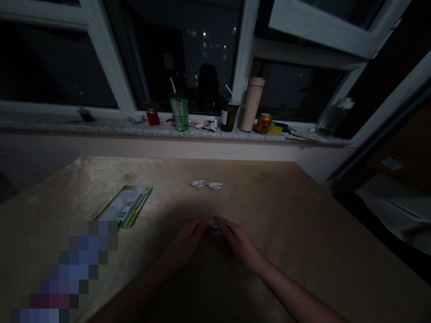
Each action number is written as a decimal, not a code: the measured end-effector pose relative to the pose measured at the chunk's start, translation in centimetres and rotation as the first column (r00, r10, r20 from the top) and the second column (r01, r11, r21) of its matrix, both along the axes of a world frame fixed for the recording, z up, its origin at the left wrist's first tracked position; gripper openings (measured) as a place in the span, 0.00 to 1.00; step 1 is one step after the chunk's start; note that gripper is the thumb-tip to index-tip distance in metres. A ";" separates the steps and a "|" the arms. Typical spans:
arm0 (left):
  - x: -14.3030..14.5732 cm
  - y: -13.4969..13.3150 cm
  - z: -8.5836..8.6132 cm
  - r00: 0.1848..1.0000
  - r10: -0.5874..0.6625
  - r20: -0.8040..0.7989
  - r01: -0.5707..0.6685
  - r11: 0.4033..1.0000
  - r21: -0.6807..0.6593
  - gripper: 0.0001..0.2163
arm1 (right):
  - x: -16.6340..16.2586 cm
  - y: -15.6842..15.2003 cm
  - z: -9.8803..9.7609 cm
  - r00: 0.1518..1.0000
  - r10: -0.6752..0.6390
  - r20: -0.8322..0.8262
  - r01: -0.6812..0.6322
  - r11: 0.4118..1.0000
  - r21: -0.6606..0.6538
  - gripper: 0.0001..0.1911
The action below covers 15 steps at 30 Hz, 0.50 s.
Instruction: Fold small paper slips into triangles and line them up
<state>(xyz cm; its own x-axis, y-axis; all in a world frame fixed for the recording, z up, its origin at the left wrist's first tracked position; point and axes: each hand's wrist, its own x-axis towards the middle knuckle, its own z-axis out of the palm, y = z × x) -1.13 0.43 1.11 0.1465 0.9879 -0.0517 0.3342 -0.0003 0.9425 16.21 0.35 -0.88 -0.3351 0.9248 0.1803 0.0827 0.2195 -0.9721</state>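
Both hands meet near the middle of the table around a small round, pale, shiny object (214, 225); the dim light does not show its exact kind. My left hand (188, 240) has its fingers against the object's left side, and my right hand (237, 240) curves round its right side. Parts of the object are hidden by the fingers. Beyond the hands lie two small white-and-green wrapped packets (198, 184), side by side. A flat green-and-white printed package (126, 207) rests on the table to the left.
The wooden table (286, 211) reaches a wall below a stone windowsill (134, 128). Along the sill stand a green cup (180, 112), a dark cup with a straw (229, 116), a tall pink flask (252, 105), a gold can (263, 124) and a red jar (152, 117).
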 end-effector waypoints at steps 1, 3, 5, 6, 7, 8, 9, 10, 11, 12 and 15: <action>0.2 -0.1 -0.1 1.000 -0.001 0.010 0.001 1.000 0.015 0.15 | 0.0 0.0 -0.1 1.000 -0.022 -0.015 0.022 1.000 -0.011 0.22; 0.7 -0.4 -0.3 0.998 0.039 0.057 -0.041 0.999 0.030 0.18 | -0.1 0.1 -0.4 0.994 -0.090 -0.058 0.086 0.994 -0.072 0.24; 1.2 -0.5 -0.5 0.986 0.087 0.139 -0.087 0.996 -0.008 0.20 | -0.1 0.2 -0.6 0.983 -0.153 -0.098 0.137 0.978 -0.155 0.26; 1.3 -0.5 -0.6 0.978 0.099 0.184 -0.093 0.995 -0.041 0.20 | -0.1 0.2 -0.6 0.978 -0.172 -0.114 0.150 0.972 -0.182 0.27; 1.4 -0.5 -0.6 0.969 0.099 0.224 -0.085 0.994 -0.073 0.20 | -0.1 0.2 -0.7 0.975 -0.181 -0.133 0.154 0.970 -0.190 0.27; 1.4 -0.6 -0.6 0.960 0.096 0.262 -0.074 0.993 -0.093 0.20 | -0.1 0.2 -0.7 0.972 -0.178 -0.153 0.150 0.972 -0.181 0.26; 1.4 -0.6 -0.7 0.951 0.092 0.296 -0.063 0.992 -0.105 0.19 | -0.1 0.2 -0.7 0.970 -0.169 -0.172 0.141 0.976 -0.165 0.25; 1.4 -0.6 -0.7 0.940 0.095 0.327 -0.062 0.992 -0.112 0.19 | -0.2 0.1 -0.6 0.970 -0.159 -0.186 0.133 0.980 -0.148 0.24; 1.3 -0.6 -0.8 0.932 0.108 0.347 -0.072 0.991 -0.115 0.20 | -0.2 0.1 -0.6 0.970 -0.151 -0.192 0.126 0.983 -0.134 0.24; 1.3 -0.7 -0.9 0.928 0.122 0.351 -0.088 0.990 -0.110 0.20 | -0.3 0.0 -0.6 0.970 -0.150 -0.191 0.128 0.984 -0.121 0.24; 1.1 -0.7 -1.2 0.960 0.134 0.247 -0.127 0.991 -0.043 0.20 | -0.3 -0.1 -0.7 0.976 -0.169 -0.140 0.157 0.983 -0.097 0.27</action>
<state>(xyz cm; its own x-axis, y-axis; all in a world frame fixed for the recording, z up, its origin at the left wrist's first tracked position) -0.06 -0.27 -0.13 0.0277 0.9980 -0.0565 0.0849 0.0540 0.9949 15.88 0.28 -1.62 -0.1543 0.9788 0.1347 -0.0341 0.1310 -0.9908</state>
